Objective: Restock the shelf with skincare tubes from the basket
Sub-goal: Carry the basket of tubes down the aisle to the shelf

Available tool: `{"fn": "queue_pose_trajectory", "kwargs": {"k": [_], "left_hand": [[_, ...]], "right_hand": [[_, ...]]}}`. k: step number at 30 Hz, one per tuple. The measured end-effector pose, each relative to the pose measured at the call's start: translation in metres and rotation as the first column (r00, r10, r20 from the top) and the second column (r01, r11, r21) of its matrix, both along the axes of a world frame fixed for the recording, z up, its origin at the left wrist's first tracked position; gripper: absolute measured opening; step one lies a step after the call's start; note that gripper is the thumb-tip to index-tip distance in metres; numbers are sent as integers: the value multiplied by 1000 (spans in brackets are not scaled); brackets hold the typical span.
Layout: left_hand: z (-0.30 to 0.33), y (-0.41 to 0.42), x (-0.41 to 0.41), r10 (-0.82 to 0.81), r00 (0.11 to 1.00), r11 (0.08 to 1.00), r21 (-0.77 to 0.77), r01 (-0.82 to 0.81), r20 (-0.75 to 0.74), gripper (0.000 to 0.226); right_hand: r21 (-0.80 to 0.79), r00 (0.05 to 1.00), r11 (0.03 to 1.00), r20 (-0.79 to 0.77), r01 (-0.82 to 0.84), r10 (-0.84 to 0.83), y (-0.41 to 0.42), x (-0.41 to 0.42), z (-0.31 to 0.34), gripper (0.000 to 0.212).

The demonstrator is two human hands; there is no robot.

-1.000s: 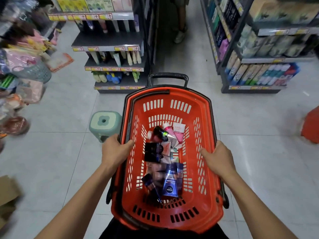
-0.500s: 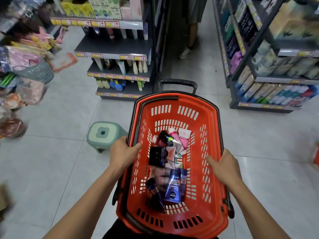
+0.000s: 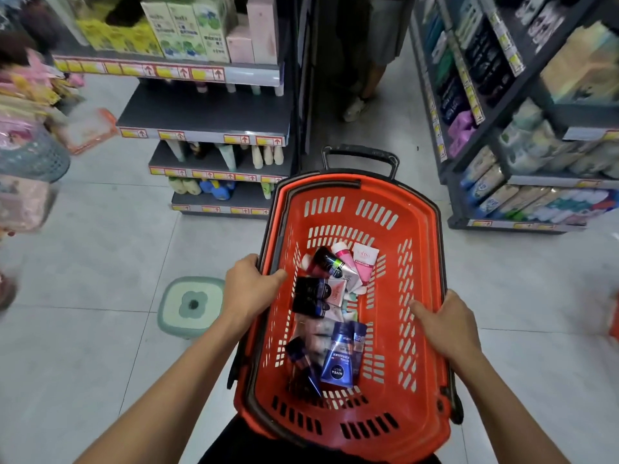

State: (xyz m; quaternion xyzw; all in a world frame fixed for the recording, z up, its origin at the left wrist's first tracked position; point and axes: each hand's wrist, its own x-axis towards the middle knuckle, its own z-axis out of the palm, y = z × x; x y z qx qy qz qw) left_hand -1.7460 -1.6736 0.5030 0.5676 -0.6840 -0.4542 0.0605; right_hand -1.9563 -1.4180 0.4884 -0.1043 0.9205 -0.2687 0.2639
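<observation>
I carry an orange shopping basket (image 3: 415,209) in front of me. My left hand (image 3: 249,286) grips its left rim and my right hand (image 3: 447,324) grips its right rim. Several skincare tubes lie loose on its floor: a blue Nivea tube (image 3: 338,360) nearest me, black tubes (image 3: 310,294) in the middle, a pink tube (image 3: 365,262) at the far end. The grey shelf unit (image 3: 207,108) with tubes standing on its lower tiers is ahead to the left.
A green-and-white stool (image 3: 191,304) stands on the tiled floor left of the basket. A person's legs (image 3: 375,68) fill the aisle ahead. Another stocked shelf unit (image 3: 522,155) stands to the right. Hanging goods and a woven basket (image 3: 30,155) crowd the far left.
I have walked forward with the basket; the left shelf unit and the right shelves are closer, and the stool has slid nearer to my left arm. Both hands keep their grip.
</observation>
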Motion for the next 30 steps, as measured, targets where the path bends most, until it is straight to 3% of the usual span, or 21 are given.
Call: {"fn": "queue_pose_trajectory", "kwargs": {"k": [10,16,22,30], "left_hand": [[-1,-77,-68,-14,1000,1000,-22,14,2,27],[-2,-107,-126,21,1000,999,-25,-21,11,26],[1,-133,-191,116,993,992,-46,-116,-4,17],[4,-148,-237,298,954,955,-14,-297,42,25]], "right_hand": [[3,999,1000,-20,28,-28,-74,-62,2,47],[-36,1000,999,5,-1,1,-112,-126,-7,35],[-35,995,994,-11,-100,99,-163,-221,-8,31],[-32,955,955,5,-296,296,-232,-310,-3,32]]}}
